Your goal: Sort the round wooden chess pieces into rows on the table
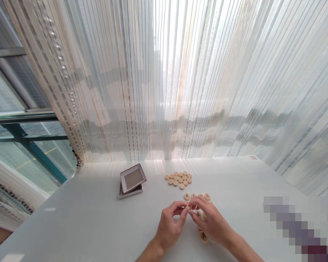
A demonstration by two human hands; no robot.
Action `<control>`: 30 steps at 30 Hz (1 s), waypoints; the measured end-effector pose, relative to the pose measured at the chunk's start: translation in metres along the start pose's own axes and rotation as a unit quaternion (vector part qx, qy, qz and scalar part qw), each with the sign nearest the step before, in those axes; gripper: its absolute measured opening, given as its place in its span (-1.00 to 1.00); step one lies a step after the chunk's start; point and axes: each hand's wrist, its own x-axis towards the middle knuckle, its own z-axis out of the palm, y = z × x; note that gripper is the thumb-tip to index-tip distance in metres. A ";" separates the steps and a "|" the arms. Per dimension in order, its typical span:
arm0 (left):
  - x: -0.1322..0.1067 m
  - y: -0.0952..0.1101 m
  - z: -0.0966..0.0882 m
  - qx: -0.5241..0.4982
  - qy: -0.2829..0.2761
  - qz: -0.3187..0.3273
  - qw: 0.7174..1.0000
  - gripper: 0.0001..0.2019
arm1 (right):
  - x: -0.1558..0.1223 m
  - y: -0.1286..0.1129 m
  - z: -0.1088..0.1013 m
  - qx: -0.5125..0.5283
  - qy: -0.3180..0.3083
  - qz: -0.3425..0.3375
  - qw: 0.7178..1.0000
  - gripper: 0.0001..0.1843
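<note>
My left hand [170, 225] and my right hand [211, 217] meet over a white table [87, 218], fingertips pinched together on one small round wooden game piece [188, 207]. Under and around my right hand lie several more pale wooden discs with red or black characters, among them a disc [203, 236] near my wrist and a disc [187, 197] just beyond my fingers. Farther back sits a cluster of blank-side-up discs [179, 179], lying flat and close together.
A small open box with brown rim [132, 179] rests on its lid at the left of the discs. Sheer striped curtains [180, 80] hang behind the table's far edge. A window with green frame [30, 145] is at the left. A blurred patch covers the lower right.
</note>
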 end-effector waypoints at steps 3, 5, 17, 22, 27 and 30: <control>0.000 0.000 0.000 0.013 0.001 0.002 1.000 -0.80 | 0.000 0.001 0.000 -0.004 0.001 -0.001 1.000 -0.92; 0.000 0.000 -0.001 0.017 0.002 0.005 1.000 -0.80 | 0.000 0.001 0.000 -0.006 0.001 -0.004 1.000 -0.92; 0.000 -0.001 0.000 0.033 0.003 0.013 0.999 -0.82 | 0.000 -0.003 -0.003 0.014 -0.011 0.013 1.000 -0.90; 0.000 0.002 0.001 0.036 -0.010 0.014 0.999 -0.81 | 0.000 -0.005 -0.005 0.002 -0.012 0.023 1.000 -0.88; -0.001 0.003 0.001 0.031 -0.004 0.007 0.999 -0.79 | -0.001 -0.007 -0.004 0.012 -0.008 0.016 1.000 -0.87; -0.001 0.003 0.002 0.026 0.001 0.000 1.000 -0.78 | 0.000 -0.007 -0.003 0.018 -0.004 0.008 1.000 -0.85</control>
